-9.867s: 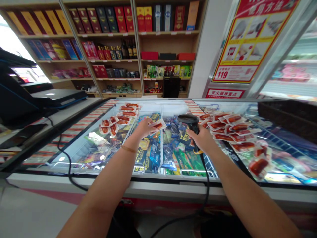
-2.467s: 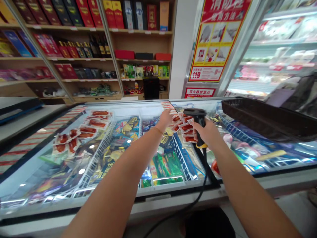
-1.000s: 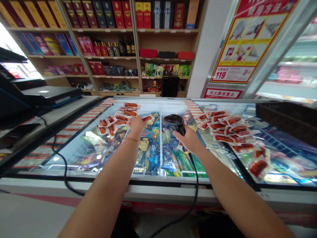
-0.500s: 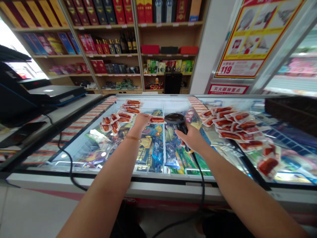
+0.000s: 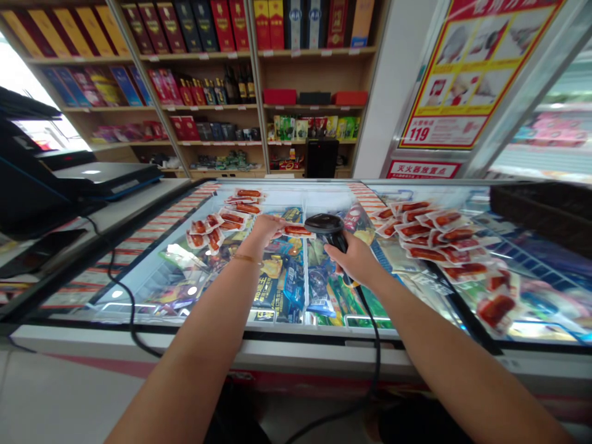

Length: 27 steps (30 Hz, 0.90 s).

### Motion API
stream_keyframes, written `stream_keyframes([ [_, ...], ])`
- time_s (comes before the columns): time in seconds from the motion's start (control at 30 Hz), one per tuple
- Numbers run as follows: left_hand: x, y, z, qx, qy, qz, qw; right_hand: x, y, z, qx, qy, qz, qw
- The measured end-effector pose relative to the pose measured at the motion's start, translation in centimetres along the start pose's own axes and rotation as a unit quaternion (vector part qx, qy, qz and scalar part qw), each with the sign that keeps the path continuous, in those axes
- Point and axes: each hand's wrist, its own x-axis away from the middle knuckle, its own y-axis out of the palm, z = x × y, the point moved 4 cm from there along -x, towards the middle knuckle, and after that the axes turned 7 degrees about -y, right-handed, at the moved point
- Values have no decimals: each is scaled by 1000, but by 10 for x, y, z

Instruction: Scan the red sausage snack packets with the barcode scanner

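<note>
Between its fingertips, my left hand (image 5: 267, 229) pinches one end of a packaged sausage (image 5: 297, 230) above the freezer's glass top. My right hand (image 5: 354, 258) is wrapped round the handle of a black barcode scanner (image 5: 325, 226), whose head is over the sausage's right end and partly covers it. The scanner's cable (image 5: 377, 345) hangs down in front of the freezer. To the left lies a small group of packaged sausages (image 5: 215, 236) on the glass. A larger pile of packaged sausages (image 5: 430, 231) spreads out on the right.
Under the glass of the chest freezer (image 5: 296, 353) lie bagged frozen goods (image 5: 277, 283). A dark box (image 5: 541, 213) rests at the right. On the left counter stands a scale-like device (image 5: 106, 176), with a black cable (image 5: 124, 290) crossing the glass. Shelves (image 5: 208, 108) of boxes stand behind.
The pinched sausage has dropped slightly and tilted a little, its right end now closer under the scanner head. Both hands keep their grip, and the view has shifted slightly.
</note>
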Motion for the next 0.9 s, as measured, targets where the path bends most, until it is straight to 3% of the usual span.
stream_keyframes([
  [0.1, 2, 2, 0, 55, -42, -14, 998, 0, 0, -1, -2, -3, 1, 1000],
  [0.37, 10, 5, 6, 66, -42, -17, 997, 2, 1, -2, 13, -10, 1, 1000],
  [0.67, 11, 5, 8, 180, -76, 0, 981, 7, 6, -9, 1, -22, -15, 1000],
  [0.9, 13, 4, 10, 184, -77, -2, 980, 9, 10, -12, -2, -22, -27, 999],
])
